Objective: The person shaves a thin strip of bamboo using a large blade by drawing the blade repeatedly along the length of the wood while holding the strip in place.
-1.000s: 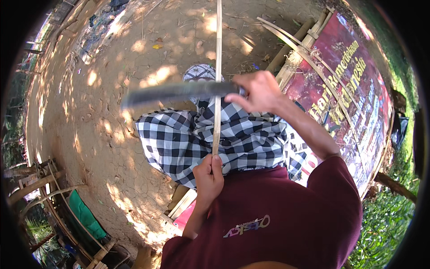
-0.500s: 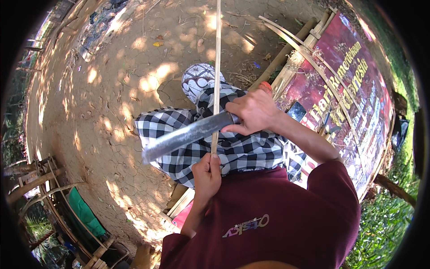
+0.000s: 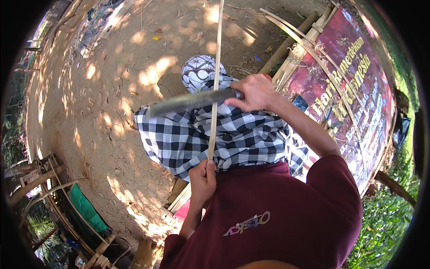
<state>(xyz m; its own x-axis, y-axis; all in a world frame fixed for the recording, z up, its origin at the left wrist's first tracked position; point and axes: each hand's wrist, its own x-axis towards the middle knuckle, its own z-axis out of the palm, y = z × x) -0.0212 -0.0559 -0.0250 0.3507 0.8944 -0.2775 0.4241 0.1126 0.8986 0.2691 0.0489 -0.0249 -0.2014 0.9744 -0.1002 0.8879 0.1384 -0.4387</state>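
A long, narrow bamboo strip (image 3: pixel 218 54) runs from my lap away past the far edge of the view. Its near end is gripped in my left hand (image 3: pixel 203 179), thumb pressed along it. In my right hand (image 3: pixel 254 93) is the handle of a machete (image 3: pixel 188 102), its wide dark blade pointing left and lying across the strip. The blade is smeared by motion. Beneath both lies black-and-white checked cloth (image 3: pixel 179 139) over my legs. Something orange-red shows just behind my right hand.
On my right a bamboo-framed platform covered with a dark red printed banner (image 3: pixel 354 85) holds thin bent bamboo strips (image 3: pixel 329 76) and shavings. Cracked, sunlit earth (image 3: pixel 98 103) spreads ahead and left. A green cloth (image 3: pixel 85 210) hangs by wooden poles at lower left.
My right hand has moved the machete away from me along the strip, and its blade is now more level. My left hand, still gripping, has shifted slightly nearer me.
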